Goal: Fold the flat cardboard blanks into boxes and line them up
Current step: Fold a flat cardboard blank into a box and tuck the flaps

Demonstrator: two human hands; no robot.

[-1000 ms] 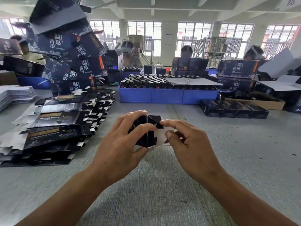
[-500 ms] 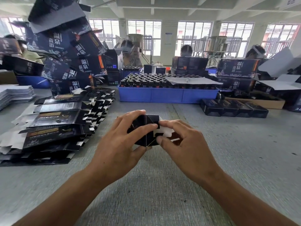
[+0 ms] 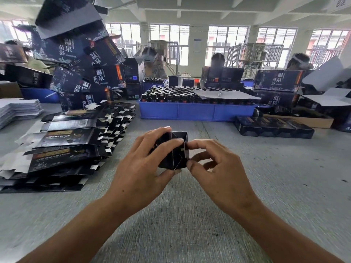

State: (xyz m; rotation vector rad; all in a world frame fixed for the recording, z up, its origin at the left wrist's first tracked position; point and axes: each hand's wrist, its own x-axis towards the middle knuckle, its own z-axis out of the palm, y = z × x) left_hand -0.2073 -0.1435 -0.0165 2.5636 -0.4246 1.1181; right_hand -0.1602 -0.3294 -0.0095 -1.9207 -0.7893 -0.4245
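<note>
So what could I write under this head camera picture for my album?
Both hands fold a black box beside a stack of blanks on the table.

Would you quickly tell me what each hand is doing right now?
Left hand: grips the small black box.
Right hand: pinches the box's end flap between thumb and forefinger.

The small box is black. The bench is grey. The far tray is bright blue.
</note>
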